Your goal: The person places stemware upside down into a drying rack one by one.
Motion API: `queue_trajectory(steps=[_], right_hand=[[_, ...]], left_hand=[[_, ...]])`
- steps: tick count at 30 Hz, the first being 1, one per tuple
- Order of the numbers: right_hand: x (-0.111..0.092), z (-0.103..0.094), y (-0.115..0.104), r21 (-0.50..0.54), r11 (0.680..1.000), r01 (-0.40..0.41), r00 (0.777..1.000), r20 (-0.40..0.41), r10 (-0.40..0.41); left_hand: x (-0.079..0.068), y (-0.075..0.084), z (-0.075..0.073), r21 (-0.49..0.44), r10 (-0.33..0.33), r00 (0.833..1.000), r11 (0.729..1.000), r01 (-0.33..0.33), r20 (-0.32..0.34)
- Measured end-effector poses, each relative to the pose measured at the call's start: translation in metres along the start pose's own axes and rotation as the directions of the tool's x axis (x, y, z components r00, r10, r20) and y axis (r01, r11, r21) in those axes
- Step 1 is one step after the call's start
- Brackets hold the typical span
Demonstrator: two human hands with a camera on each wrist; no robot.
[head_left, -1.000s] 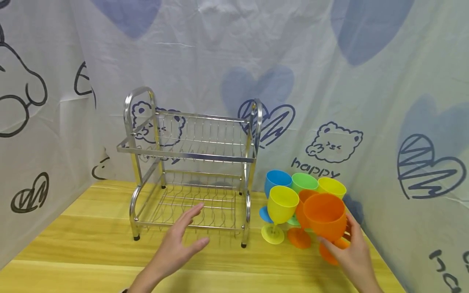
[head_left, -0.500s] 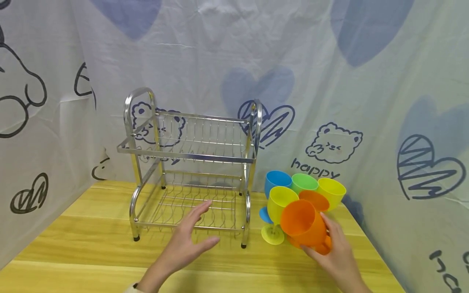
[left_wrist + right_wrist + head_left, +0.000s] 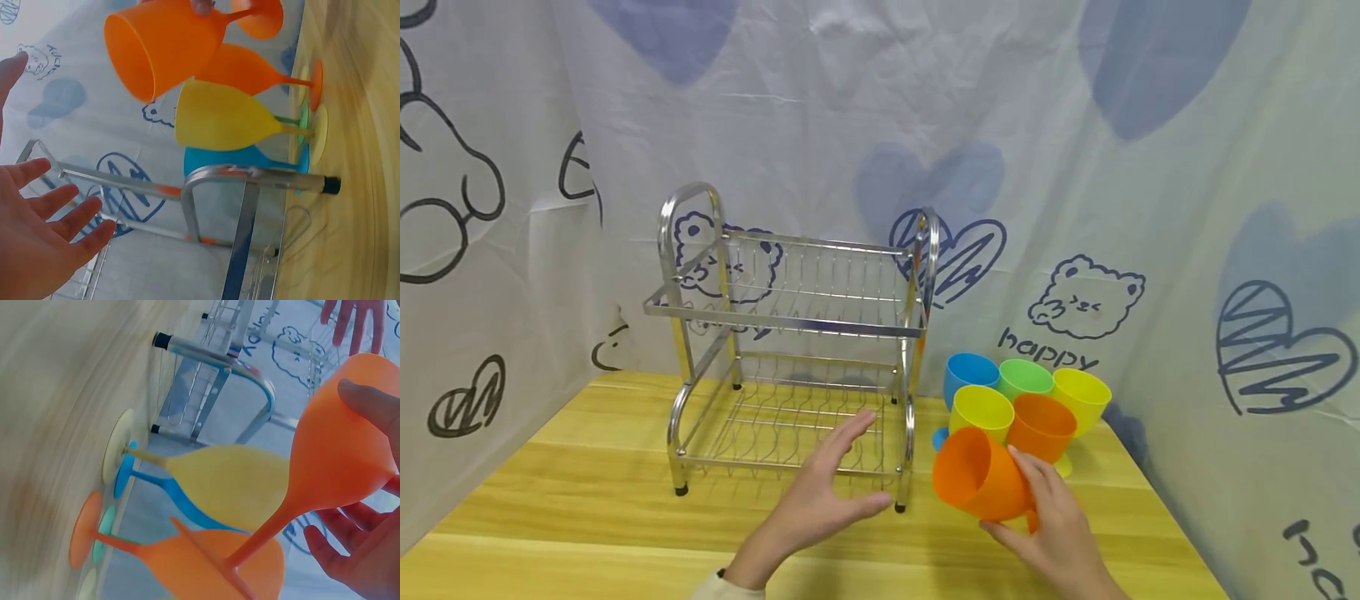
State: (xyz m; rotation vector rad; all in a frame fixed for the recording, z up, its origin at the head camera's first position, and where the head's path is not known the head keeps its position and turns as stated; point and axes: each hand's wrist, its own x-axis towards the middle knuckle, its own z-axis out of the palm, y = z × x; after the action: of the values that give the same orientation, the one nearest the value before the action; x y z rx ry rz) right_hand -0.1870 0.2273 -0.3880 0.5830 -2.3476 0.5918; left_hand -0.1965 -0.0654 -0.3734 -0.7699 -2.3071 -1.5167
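My right hand [image 3: 1051, 529] grips an orange goblet [image 3: 981, 479] by its bowl, off the table and tilted so the mouth faces left. In the right wrist view the thumb lies along the bowl, and the stem and foot hang free. My left hand [image 3: 820, 500] holds nothing, fingers spread and thumb apart, in front of the rack and left of the goblet's mouth. Behind the held goblet stand a yellow goblet [image 3: 981, 408], another orange goblet [image 3: 1043, 425], a blue goblet [image 3: 970, 375], a green goblet [image 3: 1026, 377] and a second yellow goblet [image 3: 1081, 396], all upright.
A two-tier chrome dish rack [image 3: 786, 320] stands on the wooden table [image 3: 550, 500], left of the goblets. Its black-capped front right foot [image 3: 901, 507] is near my left hand. A printed white cloth [image 3: 805, 108] hangs behind and along both sides.
My right hand has lifted the orange goblet from the front of the group and carried it left, tipping it over sideways. My left hand has moved right, toward it.
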Motion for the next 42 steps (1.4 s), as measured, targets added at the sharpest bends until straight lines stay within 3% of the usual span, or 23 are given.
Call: queue_trajectory(steps=[9, 13, 19, 25, 30, 36, 42], right_hand=[[0.003, 0.006, -0.009, -0.044, 0.982, 0.185, 0.983, 0.005, -0.185], [0.005, 0.010, -0.013, -0.046, 0.972, 0.232, 0.973, 0.022, -0.231], [0.006, 0.016, -0.019, -0.048, 0.963, 0.267, 0.963, 0.054, -0.264], [0.007, 0.019, -0.023, -0.062, 0.957, 0.285, 0.957, 0.074, -0.280], [0.005, 0.019, -0.027, -0.091, 0.955, 0.282, 0.958, 0.080, -0.276], [0.002, 0.018, -0.029, -0.118, 0.957, 0.265, 0.963, 0.090, -0.256], [0.003, 0.019, -0.027, -0.127, 0.942, 0.312, 0.950, 0.042, -0.309]], left_hand=[[0.002, -0.004, 0.021, -0.008, 0.028, 0.997, 1.000, -0.028, 0.078], [0.004, -0.004, 0.025, -0.011, 0.073, 0.993, 0.997, -0.073, 0.093], [0.007, -0.003, 0.029, 0.000, 0.123, 0.986, 0.992, -0.124, 0.114], [0.008, -0.003, 0.031, 0.023, 0.110, 0.982, 0.993, -0.115, 0.152], [0.008, -0.005, 0.031, -0.020, 0.132, 0.976, 0.991, -0.131, 0.176], [0.008, -0.008, 0.033, -0.060, 0.175, 0.973, 0.984, -0.167, 0.154], [0.008, -0.009, 0.035, -0.110, 0.146, 0.983, 0.985, -0.133, 0.114]])
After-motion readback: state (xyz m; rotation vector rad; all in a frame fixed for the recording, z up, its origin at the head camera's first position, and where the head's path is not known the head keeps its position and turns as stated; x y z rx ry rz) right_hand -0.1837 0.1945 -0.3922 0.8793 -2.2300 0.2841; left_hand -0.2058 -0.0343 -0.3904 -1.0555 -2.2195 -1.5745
